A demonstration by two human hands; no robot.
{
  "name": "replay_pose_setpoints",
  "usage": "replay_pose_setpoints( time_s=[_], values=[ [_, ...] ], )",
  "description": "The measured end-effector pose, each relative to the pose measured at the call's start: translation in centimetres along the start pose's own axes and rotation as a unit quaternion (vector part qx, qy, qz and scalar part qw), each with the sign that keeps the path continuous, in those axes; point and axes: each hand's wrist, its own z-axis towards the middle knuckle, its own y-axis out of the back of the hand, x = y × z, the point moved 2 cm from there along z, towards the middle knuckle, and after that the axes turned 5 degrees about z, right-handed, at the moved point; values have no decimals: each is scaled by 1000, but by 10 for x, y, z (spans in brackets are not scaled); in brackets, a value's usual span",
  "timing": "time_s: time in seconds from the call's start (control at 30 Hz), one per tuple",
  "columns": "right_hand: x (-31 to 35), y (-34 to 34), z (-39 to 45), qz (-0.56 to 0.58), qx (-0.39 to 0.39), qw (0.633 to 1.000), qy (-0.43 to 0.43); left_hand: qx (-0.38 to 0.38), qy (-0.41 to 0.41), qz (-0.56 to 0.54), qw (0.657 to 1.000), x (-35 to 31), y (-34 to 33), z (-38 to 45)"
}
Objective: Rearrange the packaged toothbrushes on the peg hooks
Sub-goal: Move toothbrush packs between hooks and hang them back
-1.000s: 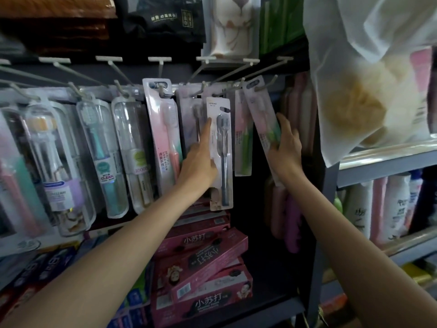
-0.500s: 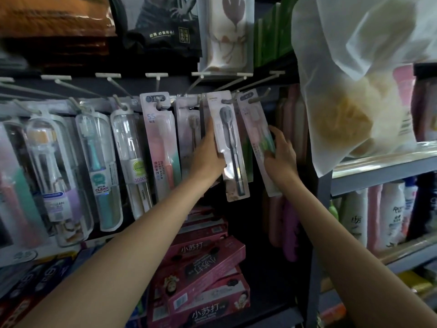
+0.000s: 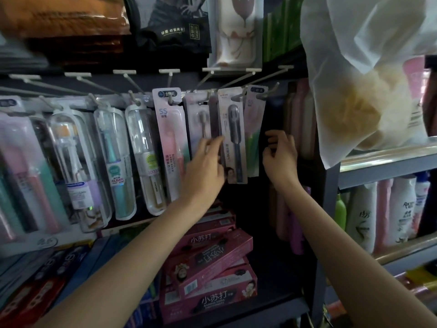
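Far-left packs blurred, print unreadable. Teal toothbrush pack [image 3: 115, 162] reads "CLEAN". Pink pack [image 3: 170, 143] on hook, 12 o'clock of frame centre: "SS". Left hand [image 3: 205, 170] fingers touch left edge of grey toothbrush pack [image 3: 233, 136]; grip partly hidden, cannot tell. Pink-green pack [image 3: 253, 129] mostly hidden behind it. Right hand [image 3: 280, 155] at 3 o'clock of grey pack, fingers curled, holding nothing, dark open gap around. Pink boxes [image 3: 212, 254] below: "小苏打". White plastic bag [image 3: 369, 74] cut off at top right.
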Motion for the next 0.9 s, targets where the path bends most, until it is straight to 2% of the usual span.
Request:
replay_pose_setpoints(
  time_s=[0.1, 0.2, 0.33, 0.5, 0.77, 0.83, 0.9],
  values=[
    [13, -13, -8, 51, 39, 997, 36, -134, -23, 2, 991, 16, 23, -16],
    [20, -47, -18, 67, 149, 986, 26, -189, 35, 16, 981, 39, 38, -22],
    [17, -93, -24, 36, 220, 974, -41, -153, 81, 27, 984, 56, 42, -26],
    [16, -118, -18, 28, 157, 985, -65, -103, 128, -61, 985, 66, 40, -28],
    [23, -78, -21, 13, 150, 988, 27, -96, 117, -85, 985, 75, 40, -28],
    [24, -64, -11, -29, 148, 988, 39, -96, 113, -87, 985, 74, 38, -26],
    [30, -52, -1, -119, 178, 975, 56, -98, 106, -73, 987, 72, 36, -26]
  ],
)
